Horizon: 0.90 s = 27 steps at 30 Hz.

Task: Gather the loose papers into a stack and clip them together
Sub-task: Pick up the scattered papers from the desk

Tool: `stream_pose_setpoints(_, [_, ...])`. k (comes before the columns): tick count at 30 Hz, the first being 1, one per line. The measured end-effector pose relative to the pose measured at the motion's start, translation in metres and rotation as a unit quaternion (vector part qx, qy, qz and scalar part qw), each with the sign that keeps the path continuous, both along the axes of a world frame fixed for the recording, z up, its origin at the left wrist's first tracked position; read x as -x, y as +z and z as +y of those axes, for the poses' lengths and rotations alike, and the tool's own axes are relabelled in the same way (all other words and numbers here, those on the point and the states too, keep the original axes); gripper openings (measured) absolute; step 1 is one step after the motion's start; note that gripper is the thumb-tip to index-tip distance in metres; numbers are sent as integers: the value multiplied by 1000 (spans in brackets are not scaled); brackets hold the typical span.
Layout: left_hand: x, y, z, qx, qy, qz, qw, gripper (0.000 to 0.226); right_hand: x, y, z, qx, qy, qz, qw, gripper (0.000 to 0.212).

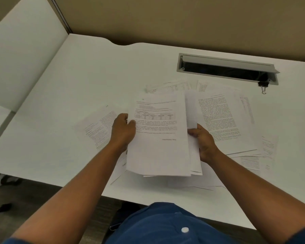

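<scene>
A partial stack of papers is held above the white desk — gripped at its left edge by the left hand, at its right edge by the right hand. Print is blurred, unreadable. Loose sheets are spread beneath and right, edges partly hidden. A black binder clip is seen beside the cable tray — apart from the papers.

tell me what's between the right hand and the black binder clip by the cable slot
In the head view, loose printed white sheets cover the desk from the right hand toward the black binder clip, then bare white desktop.
</scene>
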<state>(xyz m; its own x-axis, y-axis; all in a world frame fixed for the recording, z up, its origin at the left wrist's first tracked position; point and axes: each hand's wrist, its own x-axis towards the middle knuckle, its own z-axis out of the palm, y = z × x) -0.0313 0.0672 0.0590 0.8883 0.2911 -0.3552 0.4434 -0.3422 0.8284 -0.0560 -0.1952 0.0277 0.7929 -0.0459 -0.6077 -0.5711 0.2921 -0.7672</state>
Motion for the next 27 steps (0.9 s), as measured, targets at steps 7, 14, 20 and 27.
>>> stream_pose_setpoints(7, [3, -19, -1, 101, -5, 64, 993, 34, 2, 15, 9, -38, 13, -3, 999, 31])
stream_pose_setpoints(14, [8, -26, -2, 185, -2, 68, 980, 52, -3, 17, 8, -136, 52, 26, 989, 52])
stream_pose_setpoints(20, [14, -38, 9, 108, 58, 99, 988, 61, -9, -3, 9, 131, 178, 1, 975, 39])
stream_pose_setpoints(27, [28, -65, 59, -184, 207, 265, 924, 96, -8, -14, 7, 202, 183, 18, 962, 41])
